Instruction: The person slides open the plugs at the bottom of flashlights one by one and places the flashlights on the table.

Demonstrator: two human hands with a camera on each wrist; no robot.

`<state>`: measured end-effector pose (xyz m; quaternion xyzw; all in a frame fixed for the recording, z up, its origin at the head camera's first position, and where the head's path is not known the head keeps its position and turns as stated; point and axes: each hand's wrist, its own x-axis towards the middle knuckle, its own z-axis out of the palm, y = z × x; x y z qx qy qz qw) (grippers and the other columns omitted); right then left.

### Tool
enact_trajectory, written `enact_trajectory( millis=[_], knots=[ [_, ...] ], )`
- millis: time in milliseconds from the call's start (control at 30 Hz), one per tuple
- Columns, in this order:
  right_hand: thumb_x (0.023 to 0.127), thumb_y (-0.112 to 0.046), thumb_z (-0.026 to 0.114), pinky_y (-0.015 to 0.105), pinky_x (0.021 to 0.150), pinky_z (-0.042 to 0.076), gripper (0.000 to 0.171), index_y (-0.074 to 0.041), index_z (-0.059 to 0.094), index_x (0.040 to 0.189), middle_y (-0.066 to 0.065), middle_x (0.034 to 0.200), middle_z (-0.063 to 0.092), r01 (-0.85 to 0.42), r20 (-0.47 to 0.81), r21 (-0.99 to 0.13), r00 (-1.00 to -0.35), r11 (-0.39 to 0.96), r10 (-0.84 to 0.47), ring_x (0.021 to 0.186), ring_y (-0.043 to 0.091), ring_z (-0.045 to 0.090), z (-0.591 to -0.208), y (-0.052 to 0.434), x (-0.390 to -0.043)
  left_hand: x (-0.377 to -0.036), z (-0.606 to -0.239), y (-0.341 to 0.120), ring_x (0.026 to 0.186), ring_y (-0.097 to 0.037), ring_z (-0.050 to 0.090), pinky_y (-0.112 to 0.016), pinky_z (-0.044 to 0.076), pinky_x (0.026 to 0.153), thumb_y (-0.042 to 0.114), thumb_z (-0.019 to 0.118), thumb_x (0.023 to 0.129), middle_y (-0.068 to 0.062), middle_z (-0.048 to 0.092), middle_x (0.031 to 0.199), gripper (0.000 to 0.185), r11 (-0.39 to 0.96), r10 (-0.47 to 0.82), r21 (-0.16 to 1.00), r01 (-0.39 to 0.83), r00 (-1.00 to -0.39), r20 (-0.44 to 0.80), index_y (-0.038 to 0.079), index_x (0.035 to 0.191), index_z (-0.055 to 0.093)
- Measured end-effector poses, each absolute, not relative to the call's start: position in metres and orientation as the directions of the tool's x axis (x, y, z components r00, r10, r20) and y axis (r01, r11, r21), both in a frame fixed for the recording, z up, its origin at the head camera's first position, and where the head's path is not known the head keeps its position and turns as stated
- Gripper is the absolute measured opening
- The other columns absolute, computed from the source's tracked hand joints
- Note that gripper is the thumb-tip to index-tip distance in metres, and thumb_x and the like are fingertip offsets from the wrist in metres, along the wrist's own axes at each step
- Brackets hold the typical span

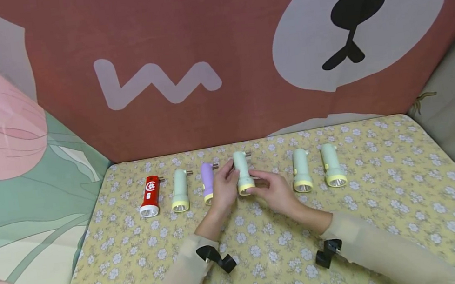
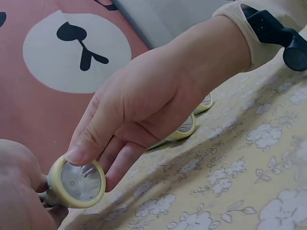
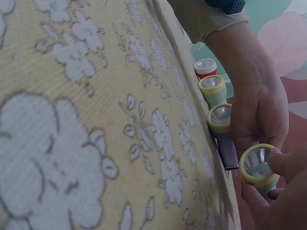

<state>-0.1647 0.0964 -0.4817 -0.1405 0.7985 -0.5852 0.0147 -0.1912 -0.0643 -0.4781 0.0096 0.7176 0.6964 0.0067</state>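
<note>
Middle of the flowered surface (image 1: 385, 199): left hand (image 1: 223, 190) and right hand (image 1: 274, 192) both gripping a mint flashlight (image 1: 242, 172), fingers (image 2: 91, 139) curled on its yellow lens rim. Alongside, in a row: red flashlight (image 1: 149, 196), purple flashlight (image 1: 207, 180), three more mint ones.

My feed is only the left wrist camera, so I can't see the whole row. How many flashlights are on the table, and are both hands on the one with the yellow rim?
Observer: Six flashlights in a row. The left hand and right hand both hold the fourth from the left, a mint green flashlight.
Operator: What colours are the others?
Observer: From the left: a red flashlight, a mint one, a purple flashlight partly behind the left hand, then two more mint ones right of the hands.
Operator: Is the held one lifted?
Observer: I cannot tell from any view.
</note>
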Motion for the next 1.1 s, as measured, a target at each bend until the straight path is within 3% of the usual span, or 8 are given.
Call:
enact_trajectory(
  millis=[600, 1100],
  knots=[
    [0.089, -0.004, 0.077, 0.032, 0.096, 0.055, 0.058, 0.006, 0.055, 0.141, 0.023, 0.141, 0.057, -0.12, 0.05, -0.954, -0.968, 0.275, -0.248, 0.118, 0.035, 0.065, -0.492, 0.089, -0.171, -0.193, -0.487, -0.059, 0.137, -0.042, 0.046, -0.046, 0.041, 0.114, -0.005, 0.048, 0.104, -0.03, 0.043, 0.151, 0.047, 0.078, -0.023, 0.996, -0.032, -0.999, -0.03, -0.012, 0.149, 0.038],
    [0.09, -0.004, 0.076, 0.035, 0.095, 0.056, 0.054, 0.01, 0.056, 0.138, 0.026, 0.135, 0.061, -0.152, 0.081, -0.954, -0.961, 0.259, -0.265, 0.116, 0.037, 0.066, -0.499, 0.091, -0.173, -0.195, -0.487, -0.058, 0.134, -0.041, 0.049, -0.044, 0.045, 0.11, -0.005, 0.047, 0.104, -0.031, 0.044, 0.149, 0.049, 0.149, -0.002, 0.986, -0.076, -0.997, -0.076, -0.012, 0.151, 0.035]
  ],
)
